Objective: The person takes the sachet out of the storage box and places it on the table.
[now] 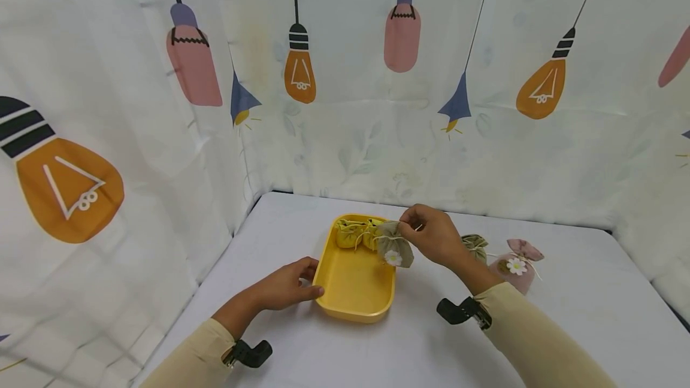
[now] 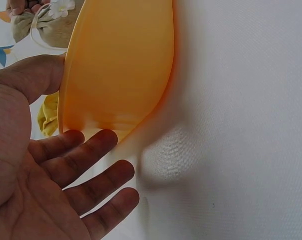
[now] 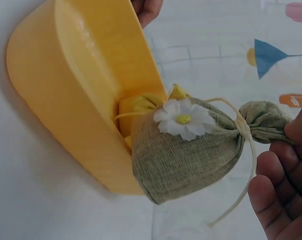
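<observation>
A yellow plastic tray (image 1: 356,286) sits on the white table. My left hand (image 1: 288,285) grips its left rim, the thumb over the edge and the fingertips against the outer wall, as the left wrist view shows. My right hand (image 1: 433,235) pinches the gathered top of a grey-green drawstring pouch (image 3: 191,155) with a white flower. That pouch hangs tilted over the tray's far right corner. Inside the tray's far end lie yellow drawstring pouches (image 1: 350,233), partly hidden by the grey-green one in the right wrist view.
Right of the tray, a pink pouch (image 1: 520,280) with a white flower stands on the table (image 1: 582,304). A darker green pouch (image 1: 474,244) lies beside it, partly behind my right wrist. A white curtain (image 1: 345,136) printed with lamps hangs behind the table and along its left side.
</observation>
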The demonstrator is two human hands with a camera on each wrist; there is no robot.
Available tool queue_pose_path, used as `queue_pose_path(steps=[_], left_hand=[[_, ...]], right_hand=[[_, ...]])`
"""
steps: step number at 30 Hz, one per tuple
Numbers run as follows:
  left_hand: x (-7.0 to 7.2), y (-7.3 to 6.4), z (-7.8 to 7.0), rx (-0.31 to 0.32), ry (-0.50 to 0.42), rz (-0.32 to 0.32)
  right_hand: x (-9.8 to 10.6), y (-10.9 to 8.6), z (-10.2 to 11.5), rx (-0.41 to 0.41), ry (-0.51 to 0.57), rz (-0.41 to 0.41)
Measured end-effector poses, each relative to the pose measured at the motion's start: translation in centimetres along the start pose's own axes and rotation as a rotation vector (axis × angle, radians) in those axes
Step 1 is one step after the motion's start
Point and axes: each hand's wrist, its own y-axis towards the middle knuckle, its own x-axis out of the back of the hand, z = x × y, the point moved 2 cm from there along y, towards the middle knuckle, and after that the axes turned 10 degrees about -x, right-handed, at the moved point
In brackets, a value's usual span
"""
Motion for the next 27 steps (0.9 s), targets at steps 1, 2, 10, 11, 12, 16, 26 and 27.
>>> queue_pose_path(steps=[1, 2, 10, 11, 12, 16, 26, 27], left_hand=[[0.0, 0.0, 0.0, -0.002, 0.000, 0.000], [0.0, 0.0, 0.0, -0.005, 0.001, 0.000], [0.2, -0.1, -0.1, -0.010, 0.010, 0.004], [0.2, -0.1, -0.1, -0.010, 0.010, 0.004], [0.1, -0.1, -0.1, -0.008, 0.010, 0.005], [0.1, -0.1, 0.0, -0.002, 0.012, 0.005], [0.0, -0.1, 0.0, 0.002, 0.006, -0.001], [0.0, -0.1, 0.0, 0.004, 0.006, -0.002]], right_hand=[[0.2, 0.0, -0.1, -0.003, -0.003, -0.004], [0.4, -0.1, -0.2, -0.006, -0.006, -0.008], [1.9, -0.1, -1.3, -0.046, 0.000, -0.024], [2.0, -0.1, -1.4, -0.055, 0.005, -0.022], [2.2, -0.1, -1.6, -0.059, 0.010, -0.019], [2.9, 0.0, -2.1, -0.072, 0.013, -0.014], [4.2, 0.4, -3.5, -0.086, -0.043, -0.041], [4.3, 0.5, -3.7, -0.086, -0.044, -0.039]])
